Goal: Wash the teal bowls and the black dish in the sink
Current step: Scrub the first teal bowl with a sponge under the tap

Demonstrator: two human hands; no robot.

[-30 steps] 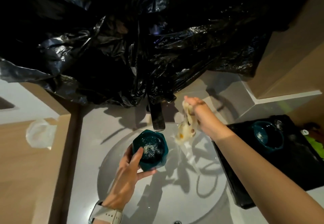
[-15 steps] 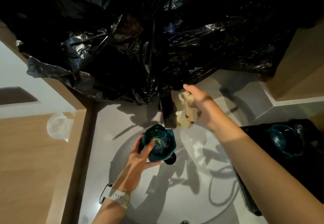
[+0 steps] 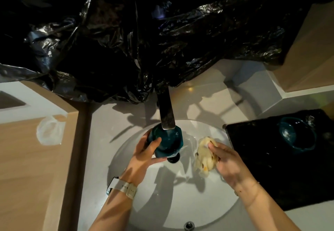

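My left hand (image 3: 144, 155) grips a teal bowl (image 3: 168, 143) right under the spout of the dark faucet (image 3: 166, 112), over the white round sink (image 3: 144, 200). Its rim is partly hidden by the spout. My right hand (image 3: 227, 162) holds a pale yellowish cloth (image 3: 205, 155) low in the sink basin, to the right of the bowl. A second teal bowl (image 3: 296, 136) sits on the black dish (image 3: 262, 151) at the right of the sink, both wet and speckled.
Crumpled black plastic sheeting (image 3: 144, 40) hangs over the wall behind the faucet. The black drain (image 3: 173, 159) lies just below the held bowl. A wooden counter (image 3: 27, 167) with a white plastic scrap (image 3: 50, 131) is on the left. A wooden cabinet (image 3: 310, 53) stands at the right.
My left hand moved the teal bowl up under the faucet spout. My right hand came down from beside the faucet with the cloth into the basin.
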